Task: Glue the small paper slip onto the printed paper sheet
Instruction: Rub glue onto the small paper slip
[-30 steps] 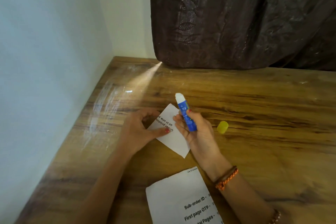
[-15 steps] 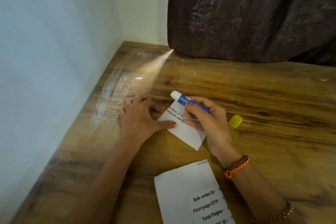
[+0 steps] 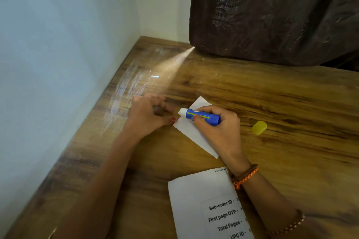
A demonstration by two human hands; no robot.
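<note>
- Your right hand point(image 3: 219, 132) covers the middle of the small paper slip point(image 3: 191, 132), so any print on that part is hidden; only blank white shows at the far corner, left edge and near corner
- Printed paper sheet point(image 3: 196, 198) is cut off by the bottom edge of the view; you can read "Sub-order ID", "First page OTP", "Total Pages", "UPC ID", but the values after them run under your right forearm or are too blurred to make out
- Tiny line of print at the sheet's top right corner is too small to read in full
- Label on the glue stick point(image 3: 202, 118) is partly under your fingers, can't read it
- Right hand: fingers & thumb curled round the blue glue stick barrel, held near flat, white tip pointing left, over the slip's left edge; whether the tip touches the paper can't be told
- Left hand point(image 3: 149, 114): fingers loosely bent, holding nothing, thumb tip w/ red nail pressing the slip's left corner onto the wooden table point(image 3: 272, 93)
- Slip lies flat on the table, beyond the sheet, apart from it
- Yellow cap point(image 3: 259, 127) lies on its side on the table, right of your right hand, off the stick
- Orange braided band point(image 3: 245, 176) on the right wrist
- No containers in view
- Dark brown cloth point(image 3: 272, 15) hangs at the back, its lower edge on the tabletop; what's behind it is hidden
</note>
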